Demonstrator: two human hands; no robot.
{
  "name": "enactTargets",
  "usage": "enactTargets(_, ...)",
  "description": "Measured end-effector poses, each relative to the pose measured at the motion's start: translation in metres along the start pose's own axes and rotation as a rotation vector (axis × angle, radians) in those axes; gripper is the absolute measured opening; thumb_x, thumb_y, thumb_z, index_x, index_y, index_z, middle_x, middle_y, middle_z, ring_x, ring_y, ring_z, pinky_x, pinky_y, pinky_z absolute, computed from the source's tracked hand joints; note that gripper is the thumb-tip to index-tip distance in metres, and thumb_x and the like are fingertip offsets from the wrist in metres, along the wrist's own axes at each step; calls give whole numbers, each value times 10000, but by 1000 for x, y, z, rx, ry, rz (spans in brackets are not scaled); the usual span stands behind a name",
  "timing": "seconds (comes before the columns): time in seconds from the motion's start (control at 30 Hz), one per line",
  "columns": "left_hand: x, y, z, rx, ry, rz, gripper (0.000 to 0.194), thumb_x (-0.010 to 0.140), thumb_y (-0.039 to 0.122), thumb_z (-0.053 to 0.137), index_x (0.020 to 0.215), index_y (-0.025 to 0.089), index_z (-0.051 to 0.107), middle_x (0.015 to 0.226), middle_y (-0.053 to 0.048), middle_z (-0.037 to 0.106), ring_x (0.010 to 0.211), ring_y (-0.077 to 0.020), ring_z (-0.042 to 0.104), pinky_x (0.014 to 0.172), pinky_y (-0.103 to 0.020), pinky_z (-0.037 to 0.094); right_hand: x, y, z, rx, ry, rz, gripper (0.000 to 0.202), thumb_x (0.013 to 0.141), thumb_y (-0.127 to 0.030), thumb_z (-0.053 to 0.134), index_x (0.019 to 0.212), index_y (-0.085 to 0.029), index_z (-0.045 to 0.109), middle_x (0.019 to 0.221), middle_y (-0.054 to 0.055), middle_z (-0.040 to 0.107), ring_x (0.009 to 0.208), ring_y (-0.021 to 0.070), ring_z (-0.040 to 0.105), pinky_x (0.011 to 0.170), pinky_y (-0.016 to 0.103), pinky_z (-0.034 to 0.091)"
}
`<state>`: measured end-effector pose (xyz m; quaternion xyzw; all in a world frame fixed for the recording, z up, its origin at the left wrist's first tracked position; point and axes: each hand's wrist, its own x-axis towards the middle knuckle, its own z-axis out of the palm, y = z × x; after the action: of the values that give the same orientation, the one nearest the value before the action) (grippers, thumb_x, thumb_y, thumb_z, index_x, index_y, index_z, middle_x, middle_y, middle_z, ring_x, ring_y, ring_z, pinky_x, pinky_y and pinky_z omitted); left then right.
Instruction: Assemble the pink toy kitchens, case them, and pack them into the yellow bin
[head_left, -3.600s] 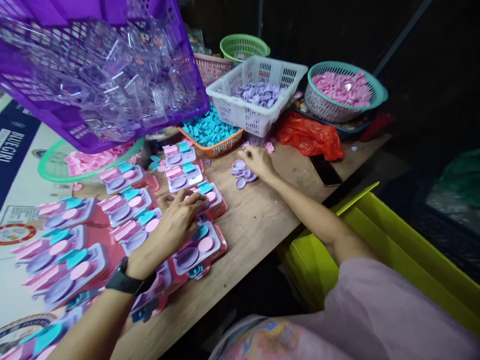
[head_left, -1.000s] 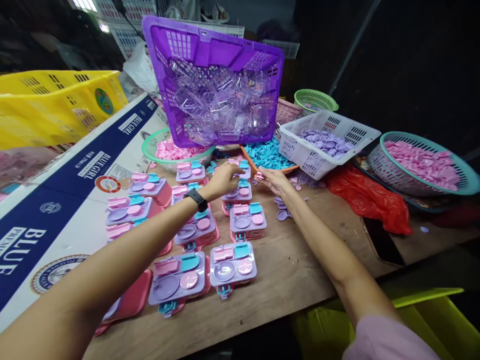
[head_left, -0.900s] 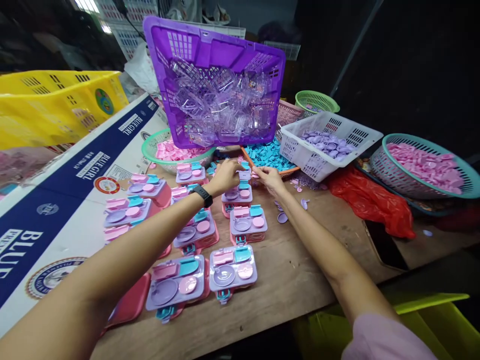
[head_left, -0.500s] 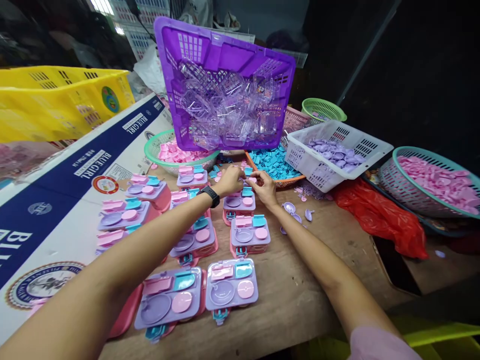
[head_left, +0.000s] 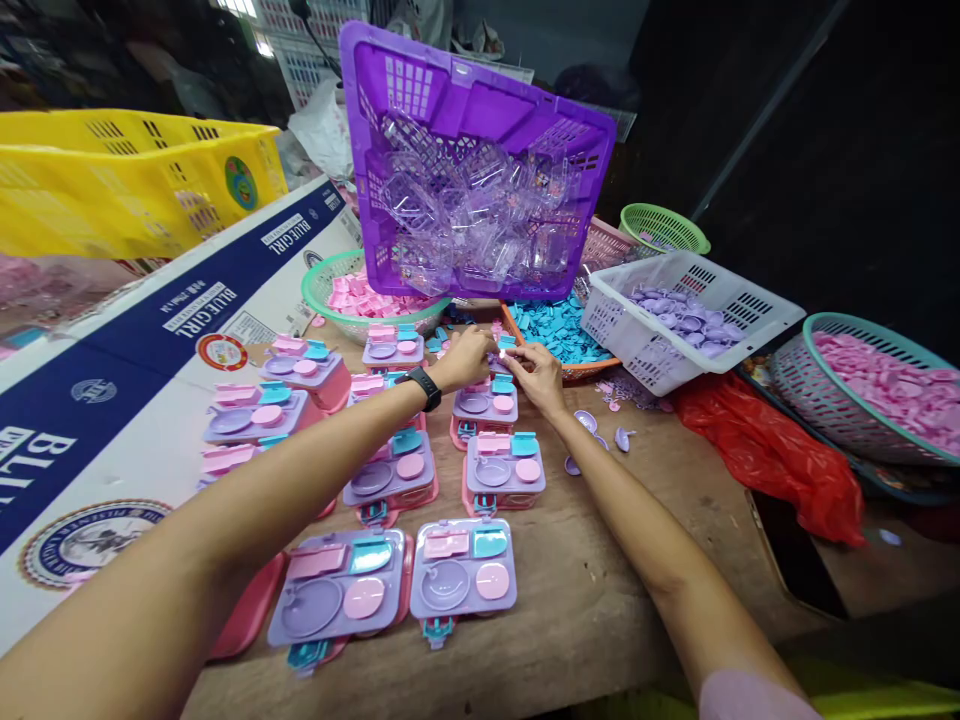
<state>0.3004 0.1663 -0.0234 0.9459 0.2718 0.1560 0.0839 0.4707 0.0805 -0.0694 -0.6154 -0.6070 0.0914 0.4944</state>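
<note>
The left hand (head_left: 466, 362) and right hand (head_left: 541, 380) meet at the far lilac plastic tray (head_left: 499, 366); fingers close together, grip unclear. A slip could jog the neighbouring tray (head_left: 489, 415); a lowered right forearm (head_left: 600, 470) could scatter the loose lilac plastic pans (head_left: 622, 438) beside it

dim room | glare on clear plastic | right side near black | far left background soft, perhaps blurred

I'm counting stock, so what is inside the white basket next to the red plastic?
The white basket holds a heap of light purple pieces, some round like little dishes. Whatever lies beneath the top layer is covered.
</note>
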Motion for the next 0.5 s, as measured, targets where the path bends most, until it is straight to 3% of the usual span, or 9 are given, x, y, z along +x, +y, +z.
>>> enactTargets(0.3, -1, 4, -9, 73, -121, 113, 473, 791, 14, 490, 1139, 171, 769, 1330, -126, 712, 1251, -335, 524, 973, -505, 364, 16, 6, -18, -60, -183, -151, 134, 920, -242, 726, 996, -211, 832, 1003, 91, 766, 969, 236, 690, 928, 366, 524)
enactTargets(0.5, -1, 3, -10, 50, -161, 100, 416, 770, 2, 509, 1035, 184, 774, 1329, -118, 708, 1285, -350, 487, 1001, -560, 324, 6, 9, -6, -98, -133, -178, 139, 929, -199, 714, 981, -221, 842, 1014, 97, 740, 990, 238, 686, 947, 370, 532)
